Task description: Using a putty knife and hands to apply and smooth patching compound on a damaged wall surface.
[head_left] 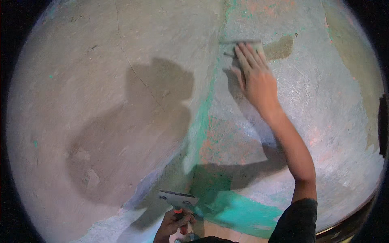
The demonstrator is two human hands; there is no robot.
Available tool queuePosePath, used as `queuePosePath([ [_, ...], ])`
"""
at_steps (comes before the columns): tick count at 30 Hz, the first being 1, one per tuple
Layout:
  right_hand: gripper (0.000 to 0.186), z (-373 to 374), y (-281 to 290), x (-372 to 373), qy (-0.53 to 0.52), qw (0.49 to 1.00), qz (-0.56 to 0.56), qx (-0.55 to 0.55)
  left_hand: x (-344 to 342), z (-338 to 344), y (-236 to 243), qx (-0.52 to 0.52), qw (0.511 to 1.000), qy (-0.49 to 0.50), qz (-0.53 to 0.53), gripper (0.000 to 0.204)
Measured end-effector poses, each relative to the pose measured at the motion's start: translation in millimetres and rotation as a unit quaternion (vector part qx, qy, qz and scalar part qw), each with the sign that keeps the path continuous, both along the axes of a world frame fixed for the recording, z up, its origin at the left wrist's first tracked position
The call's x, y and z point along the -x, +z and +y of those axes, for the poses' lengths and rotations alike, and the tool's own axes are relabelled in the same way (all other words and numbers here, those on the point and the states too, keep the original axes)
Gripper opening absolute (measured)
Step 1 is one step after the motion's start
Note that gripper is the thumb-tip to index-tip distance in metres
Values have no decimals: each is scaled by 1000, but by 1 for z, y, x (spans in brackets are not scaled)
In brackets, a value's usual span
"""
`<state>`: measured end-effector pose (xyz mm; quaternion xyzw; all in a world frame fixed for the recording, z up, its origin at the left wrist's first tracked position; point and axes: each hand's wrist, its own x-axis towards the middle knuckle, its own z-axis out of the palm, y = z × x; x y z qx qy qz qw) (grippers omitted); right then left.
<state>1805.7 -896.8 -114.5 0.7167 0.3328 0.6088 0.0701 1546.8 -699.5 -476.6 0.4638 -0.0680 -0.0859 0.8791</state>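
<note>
Holding a flat tool (258,46) under straight, close-set fingers, the right hand (259,83) is near the wall (320,109) corner (204,109); the left hand (172,223) grips a scraper (177,198).

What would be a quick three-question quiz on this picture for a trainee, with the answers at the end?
1. Which hand holds the wide-bladed scraper: A, left; B, right; C, both?
2. True or false: the right hand is over the right-hand wall, beyond the green-streaked corner.
3. Fill in the colour: the bright painted patch low on that wall is ____.

Key:
1. A, the left hand.
2. True.
3. Green.
</note>
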Motion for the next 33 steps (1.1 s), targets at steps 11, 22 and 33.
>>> queuePosePath([
  [11,51,-6,-106,24,-60,990,126,-19,23,22,-6,-98,995,20,-26,15],
  [22,56,37,-68,6,-43,997,31,-51,27,52,-7,-319,945,26,-74,20],
  [33,55,32,-47,-6,-81,995,3,-65,38,32,-23,-256,958,-132,19,21],
])
